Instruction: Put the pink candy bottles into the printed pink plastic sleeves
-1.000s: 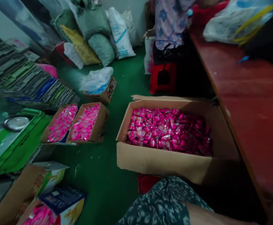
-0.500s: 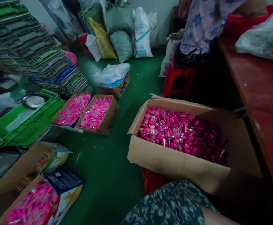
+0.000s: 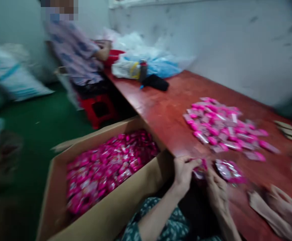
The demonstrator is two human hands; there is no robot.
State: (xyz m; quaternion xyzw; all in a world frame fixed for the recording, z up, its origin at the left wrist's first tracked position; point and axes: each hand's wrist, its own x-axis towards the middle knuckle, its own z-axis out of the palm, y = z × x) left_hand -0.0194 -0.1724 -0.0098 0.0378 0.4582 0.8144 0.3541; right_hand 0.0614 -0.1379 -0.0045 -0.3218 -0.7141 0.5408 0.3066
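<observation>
Just right of the big carton (image 3: 125, 201), both your hands have come into view; half a second ago neither showed. Your left hand (image 3: 183, 172) has its fingers pinched together on a pink packet (image 3: 200, 171); your right hand (image 3: 217, 187) lies along the packet's other side, fingers slightly bent, its grip too blurred to tell. So your handling now centres on that one packet, with a pile of pink pieces (image 3: 226, 129) farther right of the carton.

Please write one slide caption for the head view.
Left hand and right hand hold a pink packet near an open carton.
</observation>
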